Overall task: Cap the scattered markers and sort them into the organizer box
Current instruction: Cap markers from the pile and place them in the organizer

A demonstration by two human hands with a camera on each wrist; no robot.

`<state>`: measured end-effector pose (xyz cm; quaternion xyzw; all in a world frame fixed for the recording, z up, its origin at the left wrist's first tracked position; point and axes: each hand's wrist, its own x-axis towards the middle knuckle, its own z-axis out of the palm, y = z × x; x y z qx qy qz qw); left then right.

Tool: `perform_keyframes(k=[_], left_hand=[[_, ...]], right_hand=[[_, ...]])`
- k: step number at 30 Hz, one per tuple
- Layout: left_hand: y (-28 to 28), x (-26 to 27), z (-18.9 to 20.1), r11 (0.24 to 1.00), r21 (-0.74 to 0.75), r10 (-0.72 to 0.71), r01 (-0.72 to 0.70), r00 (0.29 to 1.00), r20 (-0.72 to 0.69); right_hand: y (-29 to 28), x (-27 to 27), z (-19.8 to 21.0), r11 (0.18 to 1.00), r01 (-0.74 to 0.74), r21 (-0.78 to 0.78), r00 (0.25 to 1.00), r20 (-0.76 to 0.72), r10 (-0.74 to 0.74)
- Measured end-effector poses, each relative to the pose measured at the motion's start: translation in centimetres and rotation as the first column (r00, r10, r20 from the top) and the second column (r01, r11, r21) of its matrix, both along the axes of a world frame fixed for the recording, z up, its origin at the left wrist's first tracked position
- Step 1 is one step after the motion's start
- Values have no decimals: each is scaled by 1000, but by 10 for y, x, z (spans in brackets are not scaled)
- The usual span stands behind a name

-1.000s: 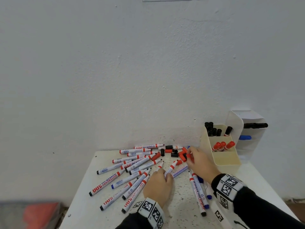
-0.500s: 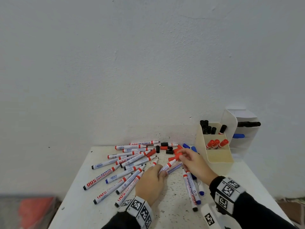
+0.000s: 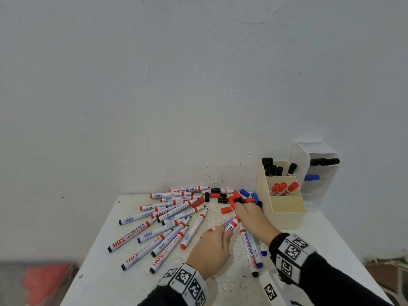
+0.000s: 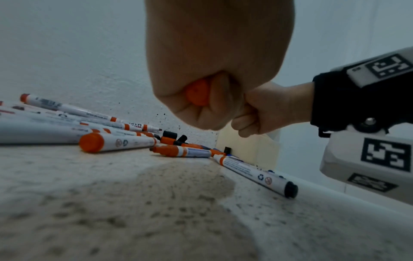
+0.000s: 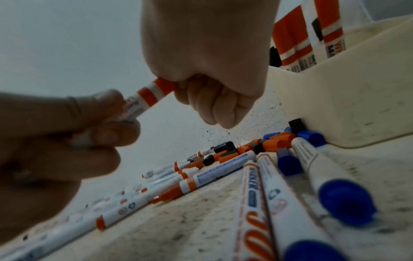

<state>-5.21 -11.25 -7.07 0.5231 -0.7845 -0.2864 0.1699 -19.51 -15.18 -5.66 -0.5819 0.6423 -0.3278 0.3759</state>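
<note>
1. Head view: from above and behind, looking forward and down across the table point(image 3: 101, 261) toward the wall.
2. Left wrist view: at tabletop level, close beneath the left hand point(image 4: 214, 70).
3. Right wrist view: equally low and close; both share the marker point(image 5: 147, 97) held between the hands.

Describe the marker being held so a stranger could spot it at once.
Start at the cream organizer box on the white table; just left of it two hands meet. The red marker spans left hand and right hand, the only one lifted off the table.
</note>
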Motion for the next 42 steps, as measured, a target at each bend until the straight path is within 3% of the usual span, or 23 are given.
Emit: perform_keyframes(k=[8,12,18,20,22,25,28,31,34,38,42], left_hand=[[0,1,21,946,313,-30,89,982,-188],[-3,-4,19,984,169,-34,60,987,-154],[-14,-7,11,996,82,3,25,946,-323],[-21,-3,6,1000,15,-16,21,966,-256],[-28,4,-3,999,-47,15,-17,999,-43],[-33,11,-9,995,-61,94,-79,949,302],[-36,11,-12,994,-69,101,-80,899,427],[-39,10,-16,992,-84,119,-90,887,446],[-40,11,-20,985,-104,164,-136,923,347],[-41,11,-18,964,-119,237,-236,971,-9],[-38,12,-3,934,-110,282,-341,889,-361]], right_hand=[[6,-1,-2,997,-45,-63,999,1,45],[7,0,6,990,-28,-136,998,46,35],[3,-6,33,976,-19,-215,997,71,35],[6,-10,47,965,-14,-261,996,77,36],[8,-18,63,924,29,-381,1000,9,-28],[10,-38,85,778,149,-611,979,-18,-201],[13,-63,96,602,167,-781,918,-100,-385],[17,-82,91,566,119,-815,864,-196,-464],[13,-92,76,636,109,-764,859,-250,-448],[0,-102,56,773,116,-624,832,-364,-419],[-7,-104,46,855,109,-507,745,-528,-408]])
